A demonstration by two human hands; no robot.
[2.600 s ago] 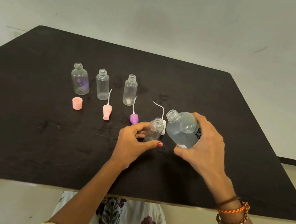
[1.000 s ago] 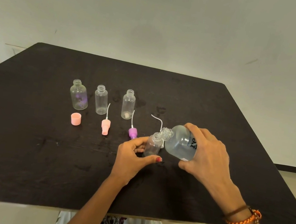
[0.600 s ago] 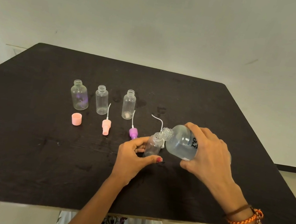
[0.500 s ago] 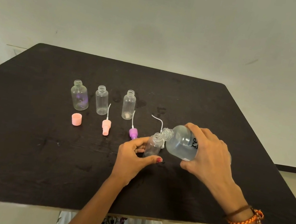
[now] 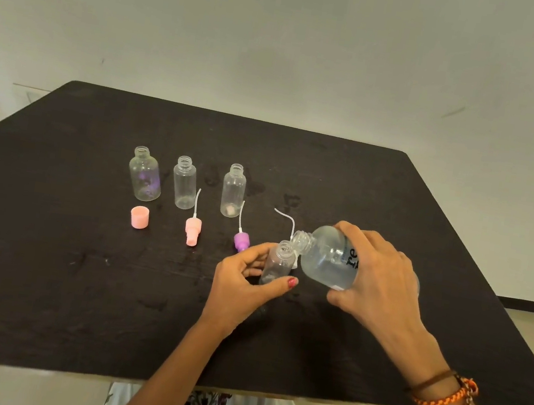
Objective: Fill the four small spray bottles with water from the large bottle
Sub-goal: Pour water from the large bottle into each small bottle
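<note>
Because the large bottle's (image 5: 329,260) mouth sits just above and touching the rim of the small spray bottle (image 5: 279,263) with so narrow a neck, I judge the likeliest fault is water running down the outside onto the bench (image 5: 43,255). My right hand (image 5: 375,281) has its grip wrapped round the large bottle, tilted neck-down to the left; my left hand (image 5: 242,285) pinches the small bottle between thumb and fingers, near the bench's middle. Too steep a tilt would gush past the opening. A wet small bottle could slip or tip. Three more open bottles (image 5: 185,183) stand behind, still apparently unfilled.
</note>
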